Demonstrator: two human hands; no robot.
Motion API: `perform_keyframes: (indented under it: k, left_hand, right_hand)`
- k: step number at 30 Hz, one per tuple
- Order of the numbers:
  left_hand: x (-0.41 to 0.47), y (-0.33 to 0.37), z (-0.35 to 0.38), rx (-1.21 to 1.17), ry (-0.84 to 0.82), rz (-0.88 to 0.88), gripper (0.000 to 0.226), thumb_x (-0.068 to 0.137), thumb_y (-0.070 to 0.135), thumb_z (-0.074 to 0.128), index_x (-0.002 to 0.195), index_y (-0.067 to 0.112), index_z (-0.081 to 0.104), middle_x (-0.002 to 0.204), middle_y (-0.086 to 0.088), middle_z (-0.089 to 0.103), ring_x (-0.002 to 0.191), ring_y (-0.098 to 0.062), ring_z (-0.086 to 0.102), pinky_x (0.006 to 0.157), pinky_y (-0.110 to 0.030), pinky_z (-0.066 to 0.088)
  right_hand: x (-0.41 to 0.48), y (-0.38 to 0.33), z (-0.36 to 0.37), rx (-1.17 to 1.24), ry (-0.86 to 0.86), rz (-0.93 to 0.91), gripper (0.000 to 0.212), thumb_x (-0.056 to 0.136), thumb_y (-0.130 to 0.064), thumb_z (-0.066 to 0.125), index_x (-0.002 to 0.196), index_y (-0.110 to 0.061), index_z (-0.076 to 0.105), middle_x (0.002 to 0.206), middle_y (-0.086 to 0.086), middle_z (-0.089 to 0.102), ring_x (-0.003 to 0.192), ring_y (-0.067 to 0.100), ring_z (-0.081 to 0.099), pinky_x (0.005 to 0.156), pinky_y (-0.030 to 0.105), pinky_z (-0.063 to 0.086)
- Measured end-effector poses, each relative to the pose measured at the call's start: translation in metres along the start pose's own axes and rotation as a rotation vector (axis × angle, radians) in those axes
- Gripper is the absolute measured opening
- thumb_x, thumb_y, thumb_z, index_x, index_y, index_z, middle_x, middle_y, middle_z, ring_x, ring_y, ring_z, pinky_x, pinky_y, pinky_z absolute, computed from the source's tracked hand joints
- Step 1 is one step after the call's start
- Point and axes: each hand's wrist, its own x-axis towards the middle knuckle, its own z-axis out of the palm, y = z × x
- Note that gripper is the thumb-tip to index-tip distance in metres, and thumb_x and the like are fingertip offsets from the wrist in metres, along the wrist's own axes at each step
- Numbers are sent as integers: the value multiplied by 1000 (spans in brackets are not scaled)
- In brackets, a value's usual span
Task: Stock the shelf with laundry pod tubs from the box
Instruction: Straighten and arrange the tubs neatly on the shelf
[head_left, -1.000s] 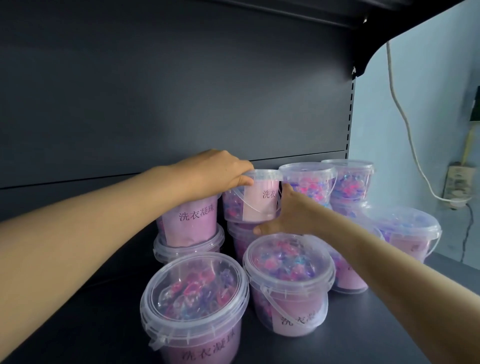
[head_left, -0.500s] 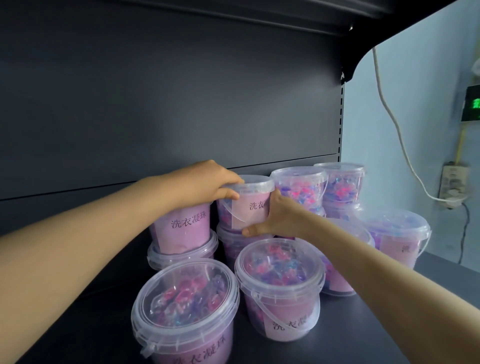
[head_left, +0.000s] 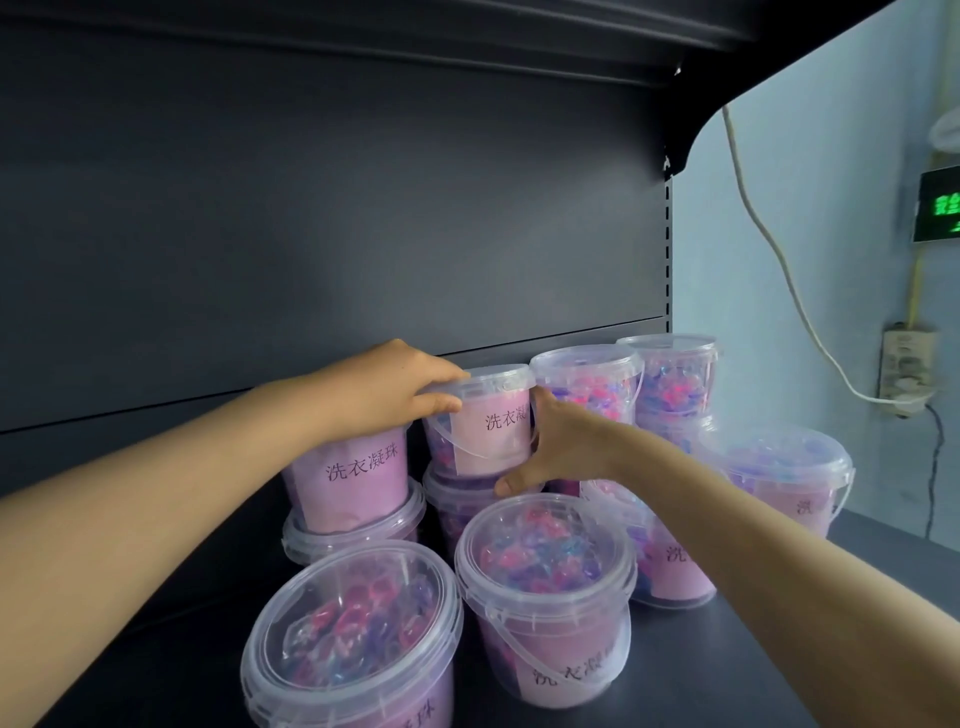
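Note:
Several clear laundry pod tubs with pink labels stand on the dark shelf (head_left: 779, 670), some stacked two high. One upper tub (head_left: 491, 421) sits on top of a lower tub (head_left: 457, 506) in the back row. My left hand (head_left: 395, 389) grips its lid rim from the left. My right hand (head_left: 558, 447) holds its right side, thumb under its base. Another stacked tub (head_left: 353, 478) stands just left, under my left wrist. Two front tubs (head_left: 353, 634) (head_left: 545, 582) stand nearest me.
More stacked tubs (head_left: 587, 384) (head_left: 670, 369) fill the back right, and one tub (head_left: 779, 473) stands at the shelf's right end. The dark back panel (head_left: 332, 208) rises behind. On the pale wall to the right hang a cable (head_left: 769, 249) and a socket (head_left: 906, 369).
Both hands stay on the upper tub, which has settled lower onto the tub beneath and turned slightly. The view has shifted, so everything sits lower and further left in frame.

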Motion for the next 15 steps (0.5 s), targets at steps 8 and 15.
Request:
perform_keyframes:
  k: [8, 15]
  left_hand:
    - [-1, -7, 8, 69, -19, 47, 44, 95, 35, 48, 137, 20, 48, 132, 0, 58, 118, -20, 56, 99, -29, 40]
    - [-4, -9, 9, -7, -15, 50, 44, 93, 30, 55, 136, 21, 50, 140, 10, 49, 125, -14, 52, 104, -28, 37]
  right_hand:
    - [-8, 0, -4, -27, -21, -49, 77, 71, -38, 81, 131, -17, 38, 107, -12, 52, 100, 12, 51, 85, 22, 39]
    - [3, 10, 7, 50, 11, 4, 109, 54, -48, 87, 139, -17, 28, 128, -2, 53, 118, 21, 52, 100, 41, 45]
